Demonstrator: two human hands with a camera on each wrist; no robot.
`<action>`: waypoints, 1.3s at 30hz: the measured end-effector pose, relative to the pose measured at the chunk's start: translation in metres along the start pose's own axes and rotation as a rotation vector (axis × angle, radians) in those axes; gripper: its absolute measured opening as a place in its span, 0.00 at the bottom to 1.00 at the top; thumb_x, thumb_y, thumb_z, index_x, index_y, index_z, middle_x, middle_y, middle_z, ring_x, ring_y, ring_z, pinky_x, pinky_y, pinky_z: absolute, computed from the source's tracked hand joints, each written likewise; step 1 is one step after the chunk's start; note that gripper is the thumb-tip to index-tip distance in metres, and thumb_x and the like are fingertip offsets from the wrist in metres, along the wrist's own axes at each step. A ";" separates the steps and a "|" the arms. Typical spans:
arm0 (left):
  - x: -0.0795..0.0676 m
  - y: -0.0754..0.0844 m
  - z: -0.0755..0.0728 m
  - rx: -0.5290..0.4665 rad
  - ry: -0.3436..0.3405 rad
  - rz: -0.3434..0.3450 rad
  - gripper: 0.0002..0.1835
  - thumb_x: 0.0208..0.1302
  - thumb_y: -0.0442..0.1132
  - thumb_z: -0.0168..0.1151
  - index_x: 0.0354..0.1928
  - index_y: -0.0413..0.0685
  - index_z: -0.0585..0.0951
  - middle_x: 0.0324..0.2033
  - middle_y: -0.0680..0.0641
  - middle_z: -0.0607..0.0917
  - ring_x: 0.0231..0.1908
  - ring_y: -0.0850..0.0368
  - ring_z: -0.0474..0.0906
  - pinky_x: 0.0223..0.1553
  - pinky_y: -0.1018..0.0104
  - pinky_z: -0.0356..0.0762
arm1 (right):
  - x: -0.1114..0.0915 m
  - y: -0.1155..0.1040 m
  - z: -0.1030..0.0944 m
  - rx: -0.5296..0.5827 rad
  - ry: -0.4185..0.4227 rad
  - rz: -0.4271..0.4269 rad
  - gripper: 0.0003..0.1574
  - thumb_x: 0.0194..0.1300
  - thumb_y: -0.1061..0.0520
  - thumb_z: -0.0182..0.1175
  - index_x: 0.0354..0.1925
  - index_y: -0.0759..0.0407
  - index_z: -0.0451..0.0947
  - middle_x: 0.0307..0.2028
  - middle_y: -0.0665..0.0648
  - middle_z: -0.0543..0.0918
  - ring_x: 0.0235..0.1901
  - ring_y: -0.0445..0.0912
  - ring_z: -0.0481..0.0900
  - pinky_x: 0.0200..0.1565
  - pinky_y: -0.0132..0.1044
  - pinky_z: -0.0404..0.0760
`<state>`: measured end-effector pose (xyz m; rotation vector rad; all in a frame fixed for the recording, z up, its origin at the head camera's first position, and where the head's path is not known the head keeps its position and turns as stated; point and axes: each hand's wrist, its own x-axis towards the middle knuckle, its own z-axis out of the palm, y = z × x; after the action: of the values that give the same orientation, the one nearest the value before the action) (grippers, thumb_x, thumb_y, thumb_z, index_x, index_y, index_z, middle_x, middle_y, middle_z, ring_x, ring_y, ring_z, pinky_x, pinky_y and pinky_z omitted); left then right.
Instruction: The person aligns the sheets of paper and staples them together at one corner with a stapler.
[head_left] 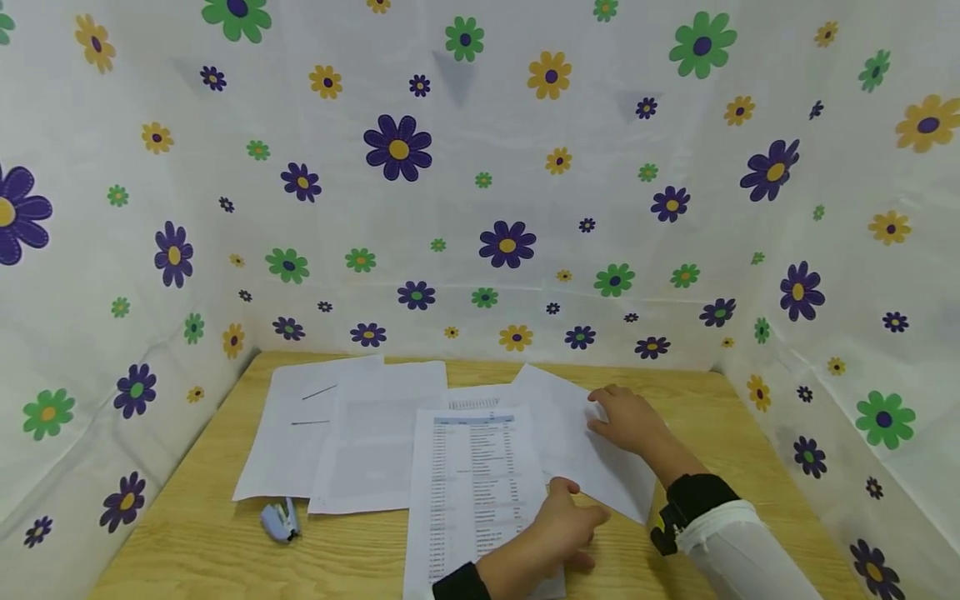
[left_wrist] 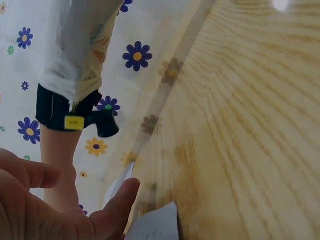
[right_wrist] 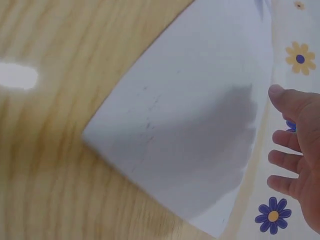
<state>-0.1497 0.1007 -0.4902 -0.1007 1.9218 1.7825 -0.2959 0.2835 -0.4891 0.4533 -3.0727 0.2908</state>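
Observation:
A sheet printed with a table (head_left: pixel 457 492) lies at the front middle, overlapping other papers behind it. My left hand (head_left: pixel 551 529) is over its right edge, fingers loosely spread. In the left wrist view, the left hand's thumb and finger stand apart, near a white paper corner (left_wrist: pixel 155 225). To the right, a tilted, mostly blank white sheet (head_left: pixel 558 425) extends partly under the printed one. Over its upper right edge is my right hand (head_left: pixel 630 421), fingers relaxed. The right wrist view shows that sheet (right_wrist: pixel 175 115) with faint marks and a shadow, the right hand (right_wrist: pixel 300 145) beside it.
Two more white sheets (head_left: pixel 285 450) overlap at the left, with thin dark strokes on them. A small light-blue stapler (head_left: pixel 281 521) sits in front of them. Behind the printed sheet shows a paper with a coil-like row (head_left: pixel 474 404). Flower-patterned sheeting (head_left: pixel 450 200) surrounds the wooden table (head_left: pixel 352 550).

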 end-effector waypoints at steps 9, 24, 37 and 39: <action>0.004 0.007 0.017 -0.201 0.089 0.012 0.34 0.63 0.38 0.67 0.64 0.37 0.61 0.57 0.29 0.70 0.51 0.35 0.79 0.30 0.48 0.87 | 0.013 0.010 0.005 0.090 -0.117 0.129 0.43 0.71 0.44 0.64 0.73 0.65 0.64 0.70 0.72 0.71 0.70 0.67 0.68 0.69 0.63 0.67; 0.010 0.014 0.025 -0.364 0.096 -0.013 0.36 0.62 0.37 0.63 0.67 0.33 0.59 0.64 0.23 0.65 0.67 0.19 0.61 0.43 0.33 0.83 | 0.011 0.009 0.004 0.095 -0.173 0.209 0.45 0.74 0.43 0.59 0.76 0.66 0.58 0.70 0.74 0.69 0.70 0.70 0.65 0.67 0.70 0.65; 0.013 0.016 0.024 -0.422 0.109 -0.026 0.37 0.62 0.36 0.63 0.69 0.33 0.58 0.65 0.22 0.61 0.69 0.18 0.56 0.45 0.25 0.78 | 0.014 0.012 0.008 0.059 -0.145 0.227 0.41 0.75 0.44 0.58 0.75 0.66 0.62 0.67 0.74 0.72 0.67 0.70 0.69 0.65 0.72 0.65; 0.014 0.015 0.024 -0.445 0.118 -0.027 0.38 0.62 0.36 0.63 0.69 0.33 0.57 0.66 0.21 0.58 0.69 0.18 0.54 0.46 0.24 0.77 | 0.015 0.013 0.010 0.064 -0.145 0.231 0.40 0.76 0.44 0.57 0.74 0.66 0.62 0.67 0.74 0.72 0.68 0.70 0.69 0.65 0.72 0.64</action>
<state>-0.1597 0.1297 -0.4820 -0.3910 1.5556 2.1980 -0.3140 0.2896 -0.5003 0.1246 -3.2683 0.3787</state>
